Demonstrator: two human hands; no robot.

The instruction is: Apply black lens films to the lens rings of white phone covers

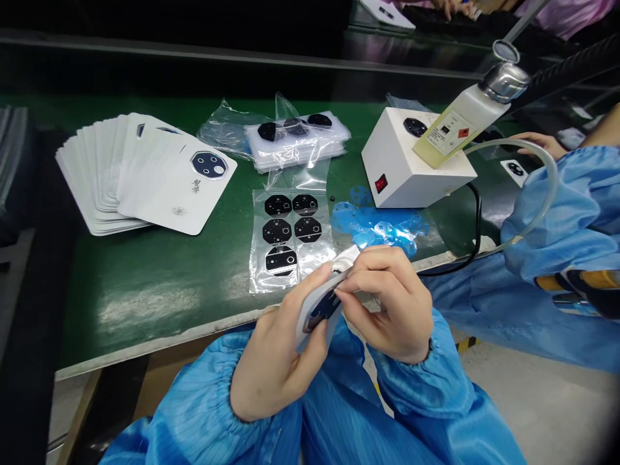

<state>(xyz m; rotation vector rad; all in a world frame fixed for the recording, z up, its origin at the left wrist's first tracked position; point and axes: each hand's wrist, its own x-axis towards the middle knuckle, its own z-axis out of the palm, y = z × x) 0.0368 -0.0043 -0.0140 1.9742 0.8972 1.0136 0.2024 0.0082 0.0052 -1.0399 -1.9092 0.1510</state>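
Observation:
My left hand (283,352) grips a white phone back cover (301,320) by its edges, tilted above the table's front edge. Its dark camera plate (320,311) faces my thumb. Close by, my right hand (394,303) pinches thumb and forefinger together at the plate's side; what lies between those fingertips is hidden. A crumpled white wipe or paper (345,259) shows just beyond the fingers of both hands. Past my hands lies a clear sheet (259,284) with several black camera lens pieces (276,230). Blue peeled films (382,226) are heaped to its right.
Fanned white back covers (165,187) lie at left. Behind the sheet is a bagged stack of lens pieces (295,142). A white box (411,171) with a red switch holds a tilted liquid bottle (450,129). At right, a co-worker's blue sleeve (576,194) is beside a hose (549,187).

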